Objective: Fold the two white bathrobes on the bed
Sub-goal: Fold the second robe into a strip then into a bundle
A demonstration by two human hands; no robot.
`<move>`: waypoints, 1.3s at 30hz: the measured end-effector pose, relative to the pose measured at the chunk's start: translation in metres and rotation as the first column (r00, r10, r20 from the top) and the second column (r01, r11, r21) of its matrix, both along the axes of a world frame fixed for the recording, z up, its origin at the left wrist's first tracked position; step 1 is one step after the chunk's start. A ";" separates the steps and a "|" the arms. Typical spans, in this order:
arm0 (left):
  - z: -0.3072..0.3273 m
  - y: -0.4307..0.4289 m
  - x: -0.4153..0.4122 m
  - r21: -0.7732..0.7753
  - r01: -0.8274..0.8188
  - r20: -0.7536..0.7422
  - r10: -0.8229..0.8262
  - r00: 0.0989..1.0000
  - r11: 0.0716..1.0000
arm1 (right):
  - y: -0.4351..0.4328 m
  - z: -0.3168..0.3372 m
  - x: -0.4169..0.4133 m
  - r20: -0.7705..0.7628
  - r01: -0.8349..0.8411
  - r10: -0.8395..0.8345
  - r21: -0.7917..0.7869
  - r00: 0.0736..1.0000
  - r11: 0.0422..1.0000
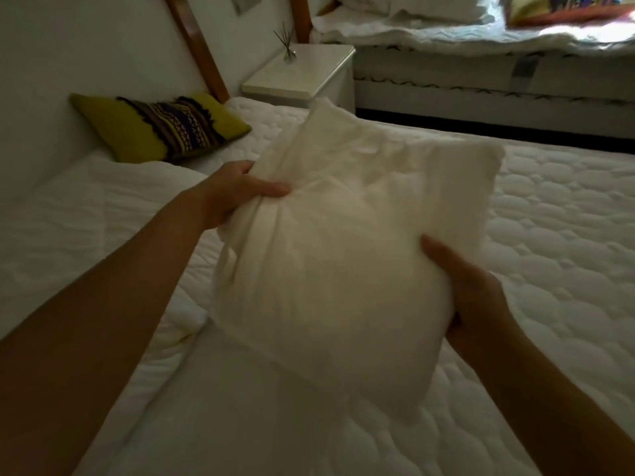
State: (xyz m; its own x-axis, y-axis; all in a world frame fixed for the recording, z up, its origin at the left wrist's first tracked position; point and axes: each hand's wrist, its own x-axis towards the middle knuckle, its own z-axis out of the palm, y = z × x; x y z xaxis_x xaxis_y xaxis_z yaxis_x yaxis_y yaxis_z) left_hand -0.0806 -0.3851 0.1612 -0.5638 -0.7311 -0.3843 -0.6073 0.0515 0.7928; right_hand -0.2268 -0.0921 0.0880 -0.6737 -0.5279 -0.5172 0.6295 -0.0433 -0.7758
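Right, the white bathrobe (343,252) is up off the bed (549,235), a plump, squarish folded bundle held in mid-air over the middle of the mattress, one corner tipped toward the head end. Its surface is soft and blurred, so collar, belt and separate folds cannot be made out. The left hand (237,194) clamps the bundle's far-left edge, thumb pressed on top, the other fingers hidden underneath. The right hand (470,290) grips the near-right edge the same way, thumb on top, fingers tucked out of sight below. The bundle hides the patch of mattress beneath it. Quilted mattress stretches wide toward the right edge. Along the left edge a white duvet (86,207) lies rumpled. At the head-end left corner a green patterned cushion (161,127) leans on the wall. Past the head end stands a white nightstand (302,73) with a reed diffuser (290,49), then a second bed (481,46), cut off by the frame.
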 end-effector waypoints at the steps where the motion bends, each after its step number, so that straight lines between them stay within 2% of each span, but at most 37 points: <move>1: -0.015 -0.020 0.001 0.012 0.030 0.042 -0.030 0.999 0.999 | -0.017 -0.019 0.008 0.027 -0.017 0.017 0.016 0.999 1.000; 4: -0.078 -0.057 0.007 0.056 0.066 0.223 -0.077 0.972 0.996 | -0.044 -0.077 0.030 0.103 -0.096 0.082 0.133 0.991 0.987; 5: -0.101 -0.061 0.012 0.091 0.066 0.279 -0.089 0.956 0.994 | -0.045 -0.095 0.034 0.086 -0.123 0.108 0.195 0.990 0.973; 7: -0.143 -0.066 0.021 0.180 0.067 0.291 -0.119 0.949 0.981 | -0.044 -0.127 0.038 -0.007 -0.119 0.128 0.322 0.992 0.939; 8: -0.158 -0.069 0.023 0.223 0.074 0.254 -0.132 0.958 0.972 | -0.041 -0.138 0.038 -0.044 -0.098 0.119 0.331 0.992 0.939; 10: -0.171 -0.076 0.026 0.283 0.096 0.190 -0.154 0.970 0.954 | -0.038 -0.147 0.036 -0.029 -0.140 0.151 0.239 0.988 0.961; 13: -0.181 -0.091 0.027 0.319 0.103 0.217 -0.178 0.960 0.942 | -0.044 -0.153 0.027 0.055 -0.215 0.209 0.151 0.976 0.965; 18: -0.183 -0.099 0.025 0.334 0.101 0.302 -0.208 0.931 0.937 | -0.046 -0.154 0.023 0.069 -0.190 0.180 0.192 0.981 0.963; 22: -0.186 -0.102 0.024 0.419 0.032 0.339 -0.189 0.922 0.907 | -0.050 -0.154 0.024 0.130 -0.168 0.149 0.158 0.980 0.973; 31: -0.200 -0.105 0.038 0.450 -0.038 0.284 -0.103 0.953 0.892 | -0.052 -0.162 0.029 0.113 -0.107 0.097 0.091 0.989 0.990; 34: -0.184 -0.080 0.037 0.539 -0.022 0.163 -0.079 0.984 0.842 | -0.048 -0.163 0.024 0.100 -0.144 0.135 0.089 0.986 0.986; 37: -0.158 -0.055 0.046 0.543 -0.005 0.026 -0.011 1.000 0.840 | -0.040 -0.144 0.028 0.093 -0.155 0.151 0.047 0.984 0.987; 39: -0.136 -0.037 0.052 0.565 0.051 -0.059 -0.021 0.998 0.824 | -0.022 -0.120 0.031 0.100 -0.142 0.138 0.030 0.985 0.989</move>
State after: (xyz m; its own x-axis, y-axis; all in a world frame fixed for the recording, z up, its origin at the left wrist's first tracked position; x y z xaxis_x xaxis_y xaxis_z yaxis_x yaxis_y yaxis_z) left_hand -0.0287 -0.4221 0.0252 -0.6140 -0.3723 -0.6960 -0.5745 -0.3939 0.7175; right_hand -0.1956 -0.1138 -0.0323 -0.5401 -0.5926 -0.5976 0.6999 0.0782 -0.7100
